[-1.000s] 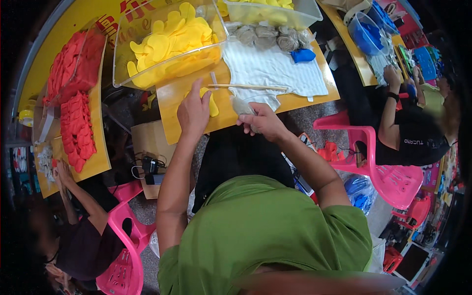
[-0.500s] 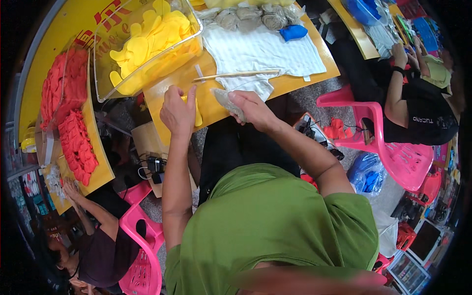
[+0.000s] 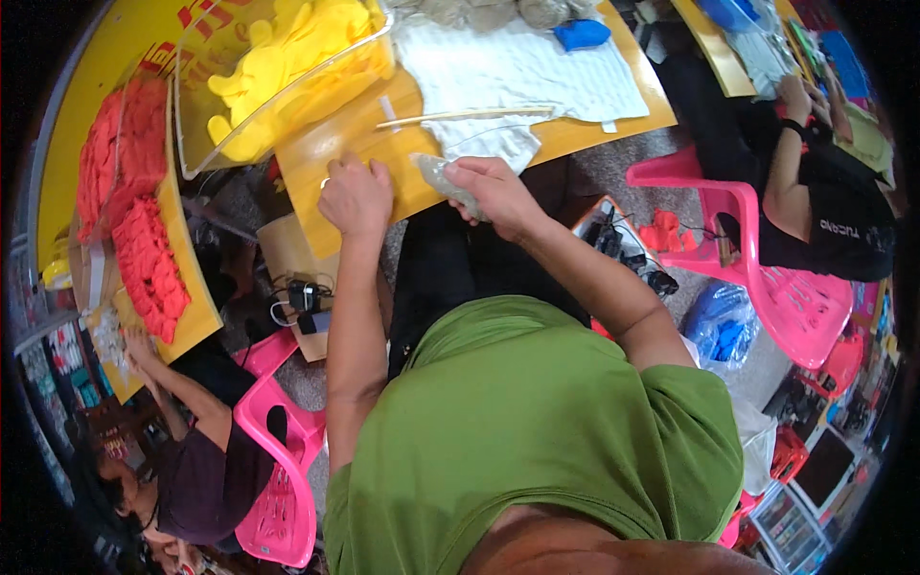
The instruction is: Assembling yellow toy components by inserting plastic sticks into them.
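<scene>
My right hand (image 3: 491,195) is closed around a small clear bag of greyish filling (image 3: 436,174), whose pointed end sticks out toward the left above the table's near edge. My left hand (image 3: 356,196) rests at the near edge of the yellow-brown table (image 3: 407,196), fingers curled; anything inside them is hidden. Beyond both hands a thin wooden stick (image 3: 465,117) lies across the table and a white cloth (image 3: 522,77). A small blue pouch (image 3: 583,35) sits on the cloth's far right, beside several bags of greyish filling (image 3: 489,13).
A clear bin (image 3: 179,125) of yellow fabric pieces (image 3: 287,67) stands to the far left. Red pieces (image 3: 149,268) are heaped further left. Co-workers sit at either side near pink chairs (image 3: 781,287). A box with black cables (image 3: 609,240) stands below the table on the right.
My left hand has curled its fingers and shifted slightly right; the yellow piece beside it no longer shows. My right hand still grips the bag. The whole view has tilted slightly.
</scene>
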The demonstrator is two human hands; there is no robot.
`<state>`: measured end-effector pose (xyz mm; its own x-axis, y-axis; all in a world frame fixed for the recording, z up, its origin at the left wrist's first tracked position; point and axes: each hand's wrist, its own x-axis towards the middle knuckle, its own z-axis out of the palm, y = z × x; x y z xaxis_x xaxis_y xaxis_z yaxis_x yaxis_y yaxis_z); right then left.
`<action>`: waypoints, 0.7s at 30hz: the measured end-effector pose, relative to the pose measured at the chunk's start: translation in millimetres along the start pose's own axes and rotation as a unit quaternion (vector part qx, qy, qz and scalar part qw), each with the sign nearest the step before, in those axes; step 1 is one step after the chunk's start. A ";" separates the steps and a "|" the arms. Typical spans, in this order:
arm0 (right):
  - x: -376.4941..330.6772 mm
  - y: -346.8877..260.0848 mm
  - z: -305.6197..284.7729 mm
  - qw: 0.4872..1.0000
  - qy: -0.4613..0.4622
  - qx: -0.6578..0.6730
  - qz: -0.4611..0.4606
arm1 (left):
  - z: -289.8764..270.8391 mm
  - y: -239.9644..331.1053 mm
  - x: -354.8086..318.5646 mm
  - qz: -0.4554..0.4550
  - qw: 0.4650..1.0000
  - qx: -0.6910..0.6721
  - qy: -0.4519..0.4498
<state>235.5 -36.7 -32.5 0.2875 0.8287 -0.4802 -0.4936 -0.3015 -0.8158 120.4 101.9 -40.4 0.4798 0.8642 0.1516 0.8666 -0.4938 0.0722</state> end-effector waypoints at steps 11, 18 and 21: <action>4.9 6.3 14.5 0.994 -0.032 -0.081 -0.062 | 9.5 -21.9 -18.0 -0.076 0.875 -0.470 -0.090; 8.2 9.7 11.7 0.989 0.000 -0.146 -0.023 | -5.6 1.1 -32.9 0.003 0.902 -0.432 0.017; 1.5 5.1 11.6 0.991 0.009 -0.133 0.002 | -20.3 9.8 -41.0 0.074 0.927 -0.362 0.069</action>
<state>223.9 -31.6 -33.6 0.3024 0.8194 -0.4870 -0.2608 -0.4203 -0.8691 106.4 59.6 -25.9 0.5208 0.7856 0.3340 0.4489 -0.5848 0.6757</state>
